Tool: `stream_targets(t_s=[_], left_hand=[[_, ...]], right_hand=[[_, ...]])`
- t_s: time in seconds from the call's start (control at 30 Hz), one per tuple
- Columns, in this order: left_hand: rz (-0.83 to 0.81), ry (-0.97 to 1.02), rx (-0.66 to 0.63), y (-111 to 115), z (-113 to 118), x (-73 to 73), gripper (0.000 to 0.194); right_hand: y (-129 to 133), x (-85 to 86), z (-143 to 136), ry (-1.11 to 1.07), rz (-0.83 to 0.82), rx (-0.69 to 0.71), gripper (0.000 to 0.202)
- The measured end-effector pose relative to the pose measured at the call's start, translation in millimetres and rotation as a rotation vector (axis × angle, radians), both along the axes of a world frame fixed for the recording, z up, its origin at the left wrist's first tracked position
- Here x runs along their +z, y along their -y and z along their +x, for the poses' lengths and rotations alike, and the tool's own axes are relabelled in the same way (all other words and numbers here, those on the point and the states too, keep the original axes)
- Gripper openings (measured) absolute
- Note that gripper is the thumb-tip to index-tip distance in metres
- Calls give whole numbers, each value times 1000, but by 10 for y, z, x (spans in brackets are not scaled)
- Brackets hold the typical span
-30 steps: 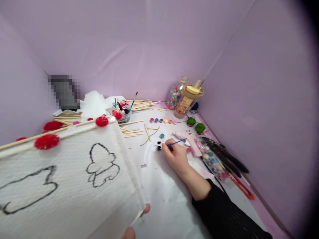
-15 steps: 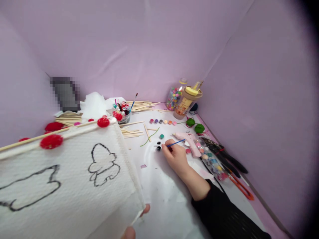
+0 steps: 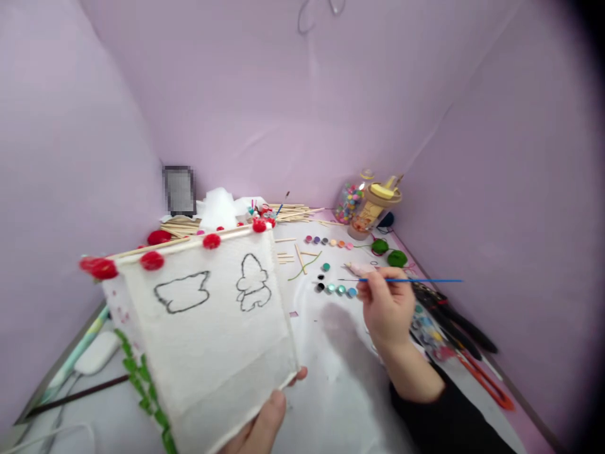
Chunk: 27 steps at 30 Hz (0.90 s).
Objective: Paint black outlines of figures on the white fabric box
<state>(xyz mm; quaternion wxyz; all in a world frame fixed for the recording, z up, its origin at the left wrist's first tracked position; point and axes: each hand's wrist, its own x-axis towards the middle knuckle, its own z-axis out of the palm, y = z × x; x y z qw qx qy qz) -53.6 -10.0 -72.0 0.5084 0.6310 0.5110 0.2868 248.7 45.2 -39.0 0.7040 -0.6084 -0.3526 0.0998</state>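
Observation:
My left hand [image 3: 265, 424] grips the lower right edge of a white cloth panel [image 3: 208, 353], thumb in front and a fingertip showing behind. The panel stands tilted and bears two black outlines, a wavy shape and a small figure with a pointed hat. Red pompoms [image 3: 212, 241] line the stick along its top, and a green leafy strand [image 3: 144, 381] hangs at its left side. In my right hand [image 3: 388, 309], a thin blue paintbrush [image 3: 425, 280] is pinched level, its tip pointing left above small paint pots [image 3: 341, 290]. An open black pot [image 3: 321, 287] lies below the tip.
Behind the pots are wooden sticks [image 3: 302, 213], a jar of colourful pompoms [image 3: 348, 203] and a lidded cup [image 3: 371, 211]. Green yarn balls [image 3: 379, 246], black-handled pliers [image 3: 467, 325] and an orange cutter [image 3: 486, 381] lie on the right. A white box-like device [image 3: 98, 353] sits at left.
My right hand has lifted the brush away from the black paint pot and moved right. The panel now shows whole, farther from the camera and more to the right, still in my left hand.

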Motion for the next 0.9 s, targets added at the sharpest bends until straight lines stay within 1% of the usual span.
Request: stream_targets(t_s=[0.03,0.07,0.13,0.2,0.23,0.3,0.37,0.43,0.5,0.57,0.63,0.7,0.77,0.8,0.87,0.9], left_hand=[[-23,-36,2,-7,42,15,35],[-41,-71,-17,-15,77,33,40],[-20,-106,-56,-32,125,75,47],[6,-92,-97,-52,150,117,52],[24,-76,-108,-61,158,132,54],[33,-51,-115,-75,174,148,57],[5,-37,-112,-80,197,139,60],[-28,-28,-102,-73,224,104,64],[-23,-21,-55,-55,245,48,65],[9,-15,32,-31,249,-19,65],[12,-16,83,-6,233,-74,61],[-3,-22,57,13,213,-105,52],[26,-16,42,25,205,-110,44],[54,-7,55,29,208,-108,42],[99,11,101,31,226,-99,40],[101,15,96,29,238,-94,40]], right_hand=[[54,127,-33,-89,97,28,21],[111,265,-85,-156,182,92,19],[220,546,-242,-158,270,240,13],[292,783,-446,-63,300,372,11],[305,872,-555,-20,291,417,9],[284,978,-761,50,283,449,9],[214,1003,-935,110,302,434,16],[123,977,-1070,183,379,428,20],[36,929,-1171,235,481,433,20],[-29,884,-1248,245,542,429,19],[-68,852,-1305,227,551,419,18],[-85,834,-1344,218,543,411,17],[-89,827,-1365,215,543,405,18],[-89,826,-1369,216,543,402,18],[-88,827,-1367,228,537,398,19],[-88,827,-1364,239,534,396,19]])
